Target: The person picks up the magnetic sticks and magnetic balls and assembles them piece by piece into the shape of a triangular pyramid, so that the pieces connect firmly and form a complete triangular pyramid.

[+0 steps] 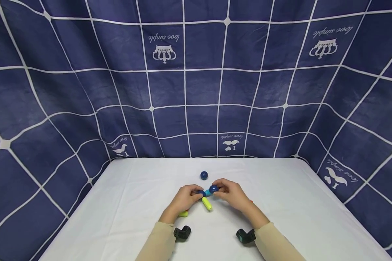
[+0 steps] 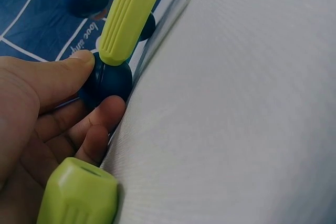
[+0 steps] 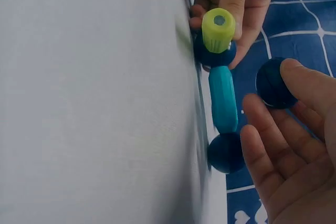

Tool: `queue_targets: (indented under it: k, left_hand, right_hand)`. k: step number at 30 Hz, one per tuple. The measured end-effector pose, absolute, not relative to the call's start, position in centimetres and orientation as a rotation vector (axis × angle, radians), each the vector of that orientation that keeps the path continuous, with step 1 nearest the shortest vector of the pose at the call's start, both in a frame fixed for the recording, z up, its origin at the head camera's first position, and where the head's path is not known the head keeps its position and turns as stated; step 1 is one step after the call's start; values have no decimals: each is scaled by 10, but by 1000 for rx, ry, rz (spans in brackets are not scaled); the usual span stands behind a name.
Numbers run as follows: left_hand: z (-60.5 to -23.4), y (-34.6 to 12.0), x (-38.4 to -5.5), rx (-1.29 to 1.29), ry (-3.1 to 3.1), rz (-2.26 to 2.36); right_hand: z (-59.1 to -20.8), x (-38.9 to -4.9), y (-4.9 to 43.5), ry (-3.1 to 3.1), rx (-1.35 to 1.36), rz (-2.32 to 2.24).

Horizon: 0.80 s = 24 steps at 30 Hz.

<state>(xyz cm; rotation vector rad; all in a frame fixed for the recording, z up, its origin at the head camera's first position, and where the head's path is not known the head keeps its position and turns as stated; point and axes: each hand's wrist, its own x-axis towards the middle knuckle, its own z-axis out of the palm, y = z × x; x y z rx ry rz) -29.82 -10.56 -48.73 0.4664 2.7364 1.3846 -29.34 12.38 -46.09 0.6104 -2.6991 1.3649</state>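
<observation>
My left hand (image 1: pixel 187 197) pinches a dark blue ball (image 2: pixel 107 81) between thumb and fingers. A yellow-green ribbed rod (image 1: pixel 207 203) sticks out of that ball toward the near side. From the same ball a light blue rod (image 3: pixel 223 98) runs rightward, and another dark blue ball (image 3: pixel 227 153) appears at its other end. My right hand (image 1: pixel 228 192) holds a separate dark blue ball (image 3: pixel 275 83) by thumb and fingers. In the right wrist view this ball is just apart from the joined pieces.
A loose dark blue ball (image 1: pixel 204 175) lies farther back on the white table (image 1: pixel 134 203). Beneath my left wrist is a second yellow-green rod (image 2: pixel 79 192). A bit of red (image 1: pixel 251 201) shows beside my right forearm. A blue checked curtain (image 1: pixel 199 87) surrounds the table.
</observation>
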Motion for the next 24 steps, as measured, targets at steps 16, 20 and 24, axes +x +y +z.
queue_targets:
  k: [16,20,24]
  left_hand:
    - [-488,-106,-296,498,2768,1356]
    - [-488,-106,-296,498,2761,1364]
    - [-487,-106,-297,497,2752,1372]
  right_hand:
    - [-471,-257,143,-2808,805,1241]
    - [-472,-253,144,-2831,838,1229]
    - [-473,-252,143,-2848,861,1242]
